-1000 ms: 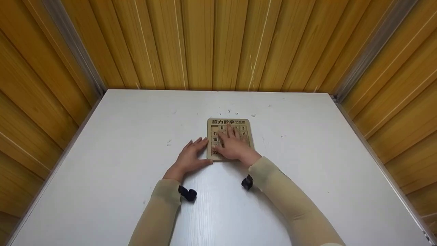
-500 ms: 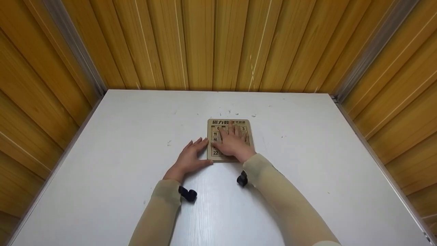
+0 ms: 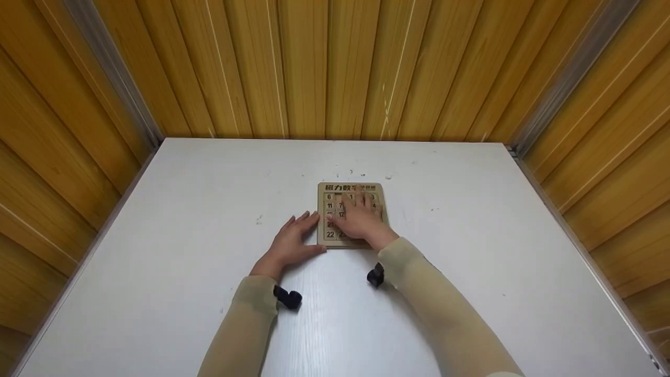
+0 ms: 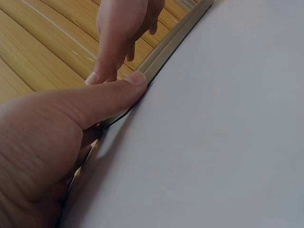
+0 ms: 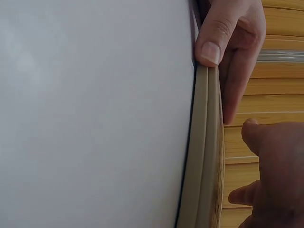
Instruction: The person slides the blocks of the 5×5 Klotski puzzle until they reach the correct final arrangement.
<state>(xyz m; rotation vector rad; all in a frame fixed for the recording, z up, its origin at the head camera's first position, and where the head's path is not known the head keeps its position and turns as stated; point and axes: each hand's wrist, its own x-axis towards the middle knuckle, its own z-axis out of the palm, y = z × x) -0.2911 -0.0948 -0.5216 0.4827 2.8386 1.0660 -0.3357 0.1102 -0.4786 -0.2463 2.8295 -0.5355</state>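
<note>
A wooden sliding number puzzle [image 3: 335, 187] lies flat on the white table, with dark lettering along its far edge. My left hand [image 3: 292, 242] braces its near left corner, the thumb on the near edge and the fingers extended along the left side. Over the tiles, my right hand [image 3: 361, 220] spreads its fingers and covers much of the middle and right of the grid. Tile 6 [image 3: 328, 197] sits at the top left corner, with a gap just right of it. In the right wrist view, the left thumb [image 5: 211, 52] presses on the edge of the board [image 5: 202, 152].
The white table [image 3: 209, 183] surrounds the puzzle, with small marks beyond its far edge. Wood-patterned panels [image 3: 303, 68] stand behind and at both sides. A black wrist device [image 3: 289, 298] is strapped to the left sleeve, another [image 3: 375, 275] to the right.
Tile 6 has slid left into the top left corner, so the gap is now in the second column. My right hand moved slightly over the tiles; my left hand stayed in place.
</note>
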